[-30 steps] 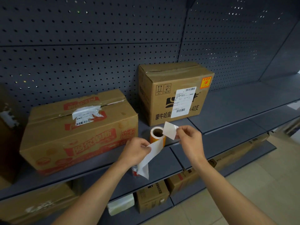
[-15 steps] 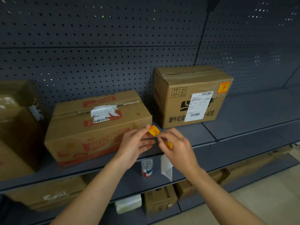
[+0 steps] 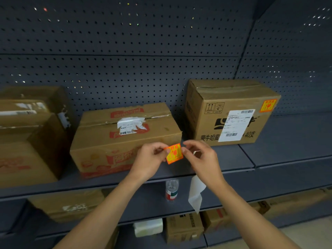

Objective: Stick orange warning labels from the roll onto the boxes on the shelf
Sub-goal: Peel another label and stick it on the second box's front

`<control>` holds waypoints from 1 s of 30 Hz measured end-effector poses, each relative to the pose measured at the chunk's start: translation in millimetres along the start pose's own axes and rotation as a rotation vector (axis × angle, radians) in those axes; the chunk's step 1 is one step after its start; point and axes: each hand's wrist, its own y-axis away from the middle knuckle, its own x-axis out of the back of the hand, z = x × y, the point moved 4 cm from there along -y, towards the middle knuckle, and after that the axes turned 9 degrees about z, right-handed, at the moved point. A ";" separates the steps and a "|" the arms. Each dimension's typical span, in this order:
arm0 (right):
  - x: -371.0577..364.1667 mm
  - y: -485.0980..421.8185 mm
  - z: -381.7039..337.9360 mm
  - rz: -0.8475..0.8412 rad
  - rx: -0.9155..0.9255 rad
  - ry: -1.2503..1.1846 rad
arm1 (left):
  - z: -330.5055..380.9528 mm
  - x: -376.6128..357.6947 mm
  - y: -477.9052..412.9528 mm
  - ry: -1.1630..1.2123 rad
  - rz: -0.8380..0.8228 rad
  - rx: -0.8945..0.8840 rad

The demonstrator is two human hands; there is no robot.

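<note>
At the far left of the shelf (image 3: pixel 233 164) stood a brown box (image 3: pixel 27 141), and next to it the low red-printed box (image 3: pixel 125 139) with a torn white slip on top. The left hand (image 3: pixel 150 159) pinched the left edge of the orange label (image 3: pixel 173 154), its grip closed on that edge. The label hung face out, slightly tilted, just in front of the red-printed box's near right corner (the bare cardboard lay to the left of it and behind). The right hand (image 3: pixel 203 159) pinched the label's right edge, and a white backing strip (image 3: pixel 196 193) dangled below that hand; the roll itself could not be seen. Both hands were about equally near the box. Further right, the tall box (image 3: pixel 231 112) already carried an orange sticker (image 3: pixel 267 105).

Half a second before, the label was curled small between the fingers; by this moment it was spread flat and facing the camera.
</note>
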 end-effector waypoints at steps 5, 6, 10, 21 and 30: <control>-12.7 -7.1 8.7 -0.141 -0.144 -0.136 | 3.1 3.0 2.2 -0.068 -0.019 -0.042; -13.8 -7.6 9.4 -0.150 -0.154 -0.154 | 3.9 4.1 3.0 -0.088 -0.010 -0.048; -17.2 -9.7 7.8 -0.160 -0.139 -0.155 | 14.1 10.4 7.3 -0.302 0.083 -0.101; -16.6 -18.6 3.6 -0.148 -0.042 -0.127 | 49.9 11.8 24.0 -0.617 0.279 -0.122; -21.1 -39.4 19.0 -0.240 -0.087 -0.148 | 42.6 16.6 -2.1 -0.921 0.302 -0.492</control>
